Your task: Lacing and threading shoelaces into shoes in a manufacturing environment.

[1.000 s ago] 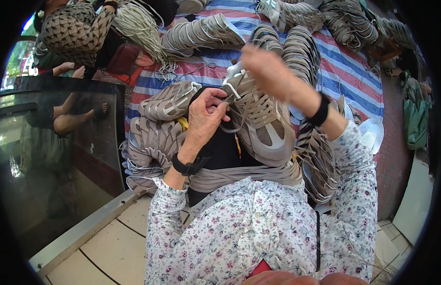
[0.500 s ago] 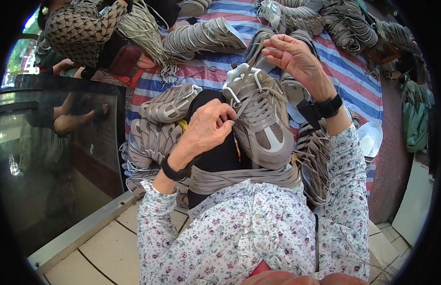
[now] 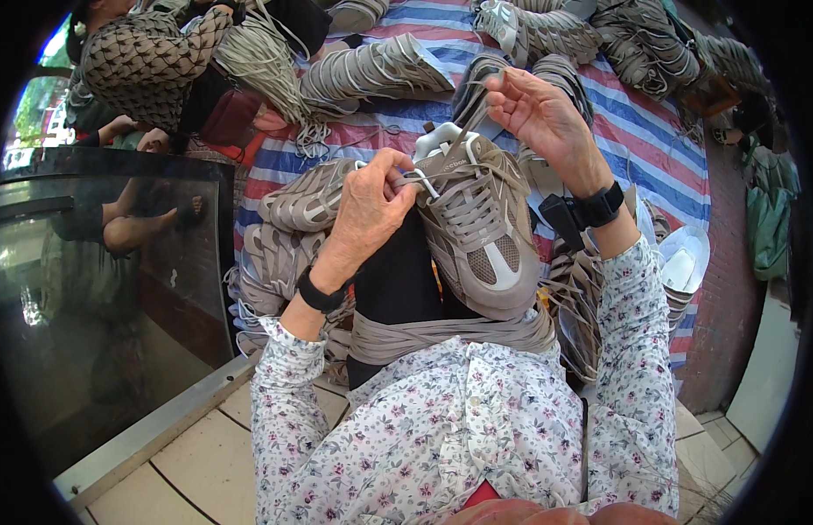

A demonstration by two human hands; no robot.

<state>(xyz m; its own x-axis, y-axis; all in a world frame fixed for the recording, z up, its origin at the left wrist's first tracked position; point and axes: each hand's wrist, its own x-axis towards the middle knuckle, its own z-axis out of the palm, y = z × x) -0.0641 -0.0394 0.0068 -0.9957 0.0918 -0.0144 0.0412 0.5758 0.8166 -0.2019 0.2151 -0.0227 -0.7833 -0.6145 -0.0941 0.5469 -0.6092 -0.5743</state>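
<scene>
Grey-brown sneaker (image 3: 503,293) is set across the lap, toe pointed near, heel and white-lined collar far; mesh toe panels visible. Flat grey shoelace (image 3: 469,213) is threaded in rows over the tongue, loose length drawn up from the collar area toward the right hand (image 3: 553,131).

Right hand is raised above the shoe's far right side, palm partly turned left. Lace is pinched between thumb and index finger; other fingers are loosely curled and spread apart, no other thing held. Left hand (image 3: 369,206) is placed just beside the collar's left edge; thumb and index finger are brought together on a thin stretch of lace, remaining fingers folded in. Whether one strand is shared by both hands cannot be told.

Black wristbands (image 3: 319,294) are worn on both wrists. A bundle of grey laces (image 3: 450,339) is laid across the black trousers (image 3: 391,284), near the shoe's toe. Stacked shoe uppers (image 3: 306,199) are piled left of the lap, more laces and uppers right. Striped tarp (image 3: 656,171) is spread beyond, another upper stack (image 3: 380,72) laid on it. Far left, a co-worker in a patterned top (image 3: 144,66) is seated beside a hank of pale laces (image 3: 259,66).
</scene>
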